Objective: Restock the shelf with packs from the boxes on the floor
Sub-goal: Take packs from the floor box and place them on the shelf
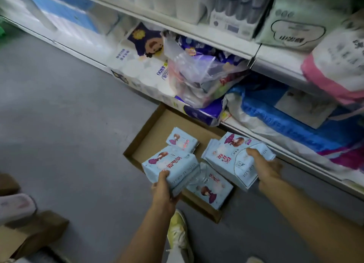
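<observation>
Both forearms are bare, sleeveless; a yellow-and-white sneaker [178, 231] covers one foot.

Grey floor [69, 109] fills left side. Yellow shoe [178, 231] on floor, low in middle. Pale slipper [16, 205] at left edge, blurry. Clear plastic bag [197, 73], crumpled, lies on top of big white pack of paper rolls with cartoon girl [141, 65]. Blue and white sack [285, 116] lies just right of it. Pink and white bag [334, 65] hangs over at right edge. Pale green pack [299, 20] sits up high at right. Blue and white pack [59, 8] up high at left, blurry.
</observation>
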